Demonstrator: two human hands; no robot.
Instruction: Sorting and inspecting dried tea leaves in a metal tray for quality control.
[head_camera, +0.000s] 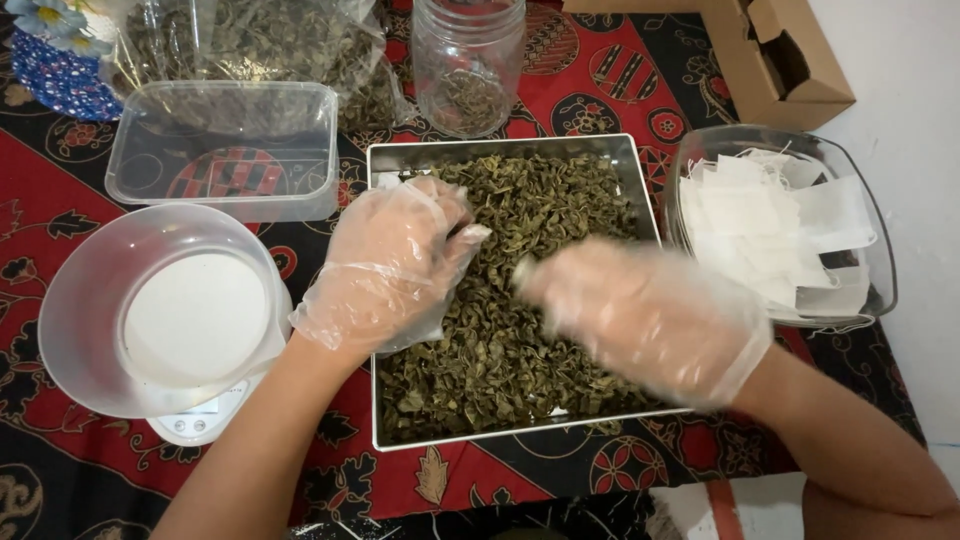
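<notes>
Head view: gloved left hand (392, 262) pinching dried leaves (520, 340) over the steel tray (640, 165) mid-cloth; right hand (650, 320) blurred, grip unclear. Scale bowl (70, 310) near left edge; sachet container (875, 225) near right edge, both within reach.

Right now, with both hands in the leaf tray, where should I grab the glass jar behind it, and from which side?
Probably best by the body of the glass jar, coming in from the tray side. It stands upright just beyond the tray's far rim, open-mouthed, with a leaf bag crowding its left. Its round wall suits a wrap grip; the left hand is nearer than the right hand.
</notes>
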